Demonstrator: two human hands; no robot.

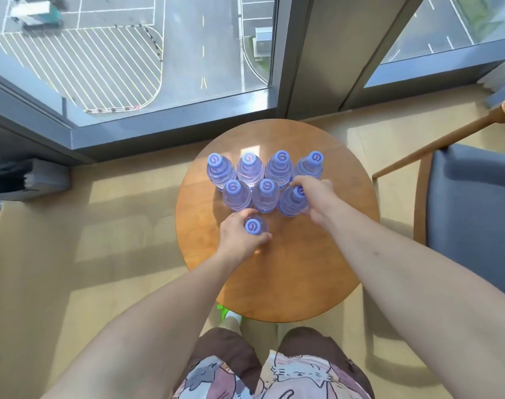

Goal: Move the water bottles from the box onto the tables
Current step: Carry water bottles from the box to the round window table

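Two hands were each curled round a water bottle on the round table [277, 283]: the left hand [239, 237] gripped the lone front bottle [253, 227] below its cap, the right hand [311, 194] wrapped the rightmost bottle of the middle row [296, 197]. Both bottles stood upright. Full and sealed, they likely carried some weight, with thin walls that would give under a squeeze, so the ridged shoulder looked the safest hold. Eight bottles stood in all: four at the back, three in the middle, one in front. One chair [472, 203] stood to the right. No box was in view.
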